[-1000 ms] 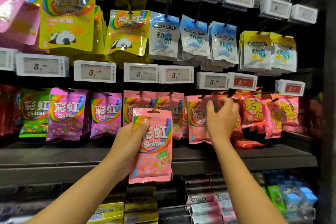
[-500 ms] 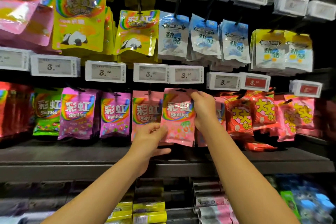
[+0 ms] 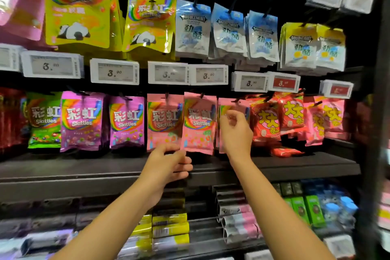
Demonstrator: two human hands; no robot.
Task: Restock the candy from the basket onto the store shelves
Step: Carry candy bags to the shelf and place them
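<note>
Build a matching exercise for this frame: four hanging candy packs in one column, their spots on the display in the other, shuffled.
Things:
1. yellow foil panda pack
2. blue-white Doublemint pouch
3. green Skittles bag
4. red foil pack with yellow characters

Places:
A. lower row, right of the pink Skittles bags
B. upper row, left part
C. lower row, left of the purple bags
D. upper row, middle

Pairs: 1-B, 2-D, 3-C, 4-A

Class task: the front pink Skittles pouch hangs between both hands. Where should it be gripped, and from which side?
Grip the pink foil Skittles pouch at its free bottom edge, coming from below and in front: it hangs flat and upright from a peg, neighbours crowd both sides, and the left hand is already just beneath.
</note>
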